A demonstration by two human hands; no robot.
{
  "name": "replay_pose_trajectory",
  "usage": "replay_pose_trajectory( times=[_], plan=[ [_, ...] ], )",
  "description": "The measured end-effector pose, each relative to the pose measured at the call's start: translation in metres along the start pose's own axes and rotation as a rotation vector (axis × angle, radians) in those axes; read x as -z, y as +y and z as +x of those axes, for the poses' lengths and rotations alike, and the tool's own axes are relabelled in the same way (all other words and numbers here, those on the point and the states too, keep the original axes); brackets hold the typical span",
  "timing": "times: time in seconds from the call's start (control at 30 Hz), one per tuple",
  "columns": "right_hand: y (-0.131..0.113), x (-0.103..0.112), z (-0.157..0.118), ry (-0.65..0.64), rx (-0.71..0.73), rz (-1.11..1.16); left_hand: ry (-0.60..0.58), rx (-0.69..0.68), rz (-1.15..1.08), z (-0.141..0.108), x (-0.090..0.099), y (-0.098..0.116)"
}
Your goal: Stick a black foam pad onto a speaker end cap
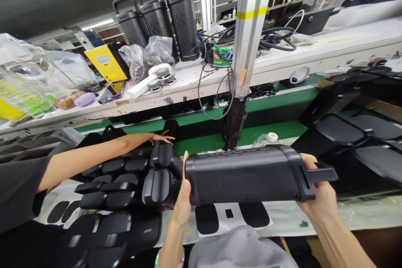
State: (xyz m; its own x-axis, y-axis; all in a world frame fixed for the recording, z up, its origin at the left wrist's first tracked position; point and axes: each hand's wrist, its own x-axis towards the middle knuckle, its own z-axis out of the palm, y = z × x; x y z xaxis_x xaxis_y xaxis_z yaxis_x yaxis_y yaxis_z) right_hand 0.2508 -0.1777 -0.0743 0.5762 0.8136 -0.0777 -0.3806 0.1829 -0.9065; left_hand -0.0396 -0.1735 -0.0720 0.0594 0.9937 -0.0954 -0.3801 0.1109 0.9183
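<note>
The left hand (184,199) and right hand (322,199) held a black handled casing (245,178) by its ends above the table (284,220) while a co-worker's arm (103,151) extended over similar casings (158,186).

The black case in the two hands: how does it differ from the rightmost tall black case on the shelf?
The held case lies sideways; the shelf case stands upright.
The left hand and right hand grip the held case; the shelf case rests on the shelf.
The held case shows a plain side; the shelf case, a patterned one.
Both are black with handles.
</note>
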Motion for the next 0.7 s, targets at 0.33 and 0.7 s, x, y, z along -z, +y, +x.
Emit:
replay_pose_trajectory(
  times=[0.33, 0.7],
  plan=[
    [-0.016, -0.004, -0.013, -0.175, -0.038, -0.05, 0.289, 0.19, -0.295, -0.007, -0.017, 0.004],
    [-0.003, -0.006, -0.015, -0.078, -0.258, 0.013, 0.211, -0.089, -0.165, -0.017, 0.007, -0.014]
  ],
)
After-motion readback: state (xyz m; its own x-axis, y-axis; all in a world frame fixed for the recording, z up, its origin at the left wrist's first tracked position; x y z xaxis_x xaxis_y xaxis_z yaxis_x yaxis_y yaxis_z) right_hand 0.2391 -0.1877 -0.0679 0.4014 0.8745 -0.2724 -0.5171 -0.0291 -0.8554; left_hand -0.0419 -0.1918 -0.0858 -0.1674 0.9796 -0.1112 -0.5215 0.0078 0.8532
